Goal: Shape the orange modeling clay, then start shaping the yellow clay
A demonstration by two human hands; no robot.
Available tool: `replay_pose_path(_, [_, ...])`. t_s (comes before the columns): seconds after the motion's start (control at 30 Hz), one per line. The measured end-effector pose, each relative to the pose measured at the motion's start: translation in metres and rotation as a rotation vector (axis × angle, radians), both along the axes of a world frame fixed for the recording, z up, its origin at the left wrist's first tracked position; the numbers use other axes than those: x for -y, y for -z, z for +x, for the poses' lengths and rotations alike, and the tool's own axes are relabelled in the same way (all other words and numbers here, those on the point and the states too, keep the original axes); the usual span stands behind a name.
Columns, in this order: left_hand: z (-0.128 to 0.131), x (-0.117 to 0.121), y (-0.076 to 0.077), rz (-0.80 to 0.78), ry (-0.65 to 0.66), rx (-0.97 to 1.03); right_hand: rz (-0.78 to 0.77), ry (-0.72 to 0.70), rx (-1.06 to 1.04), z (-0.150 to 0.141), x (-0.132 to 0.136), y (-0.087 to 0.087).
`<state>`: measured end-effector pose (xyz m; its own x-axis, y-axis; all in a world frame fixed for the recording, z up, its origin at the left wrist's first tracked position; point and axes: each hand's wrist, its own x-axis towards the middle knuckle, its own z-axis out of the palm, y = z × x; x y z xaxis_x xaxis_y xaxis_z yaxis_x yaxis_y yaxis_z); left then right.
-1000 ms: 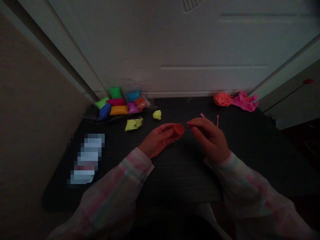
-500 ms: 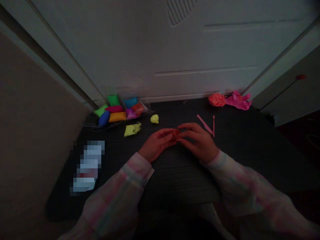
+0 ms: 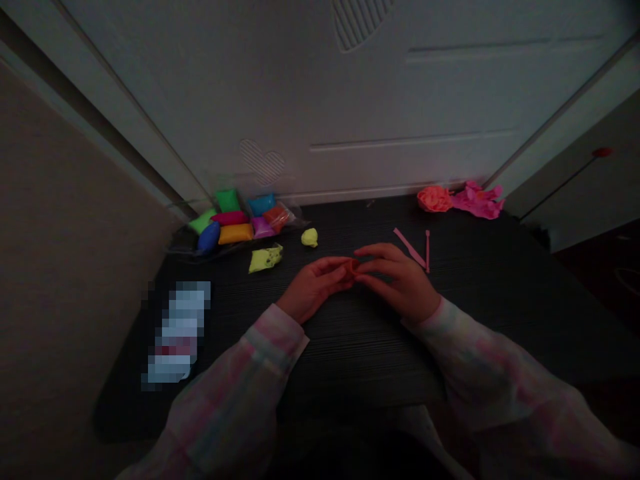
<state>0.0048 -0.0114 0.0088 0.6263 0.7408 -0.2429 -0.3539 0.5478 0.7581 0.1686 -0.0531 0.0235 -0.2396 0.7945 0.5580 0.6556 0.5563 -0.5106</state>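
Both hands meet above the middle of a dark, wood-grained table [image 3: 370,360]. The left hand [image 3: 313,290] is curled, thumb against fingers, around a small red-orange hollow piece [image 3: 351,269], which lies between the two hands and is partly hidden by them. The right hand [image 3: 395,277] is half open, fingers bent and slightly spread, its fingertips at the rim of the piece; whether they pinch it cannot be told. Just beyond the right hand lie a flat pink modelling knife [image 3: 410,249] and a slender pink rod tool [image 3: 427,251], converging at their near ends. Beyond the left hand are a pale yellow lump [image 3: 309,237] and a yellow packet [image 3: 265,259]. Farther left, a clear bag [image 3: 295,215] contains coloured packets [image 3: 235,233]; nearer, a bright rectangle [image 3: 179,333] has its detail obscured. At far right, a coral ruffled mass [image 3: 435,199] adjoins a crumpled pink piece [image 3: 479,200].
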Motion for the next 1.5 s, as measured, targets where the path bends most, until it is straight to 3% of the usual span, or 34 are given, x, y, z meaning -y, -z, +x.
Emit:
replay_pose_path(0.27, [-0.0008, -0.0002, -0.0007, 0.014, 0.011, 0.012, -0.087, -0.023, -0.054, 0.0018, -0.0003, 0.0016])
replay_pose_path(1.5, [0.0018, 0.0013, 0.0008, 0.048, -0.083, -0.015, -0.072, 0.004, -0.03, -0.0015, 0.0009, -0.0013])
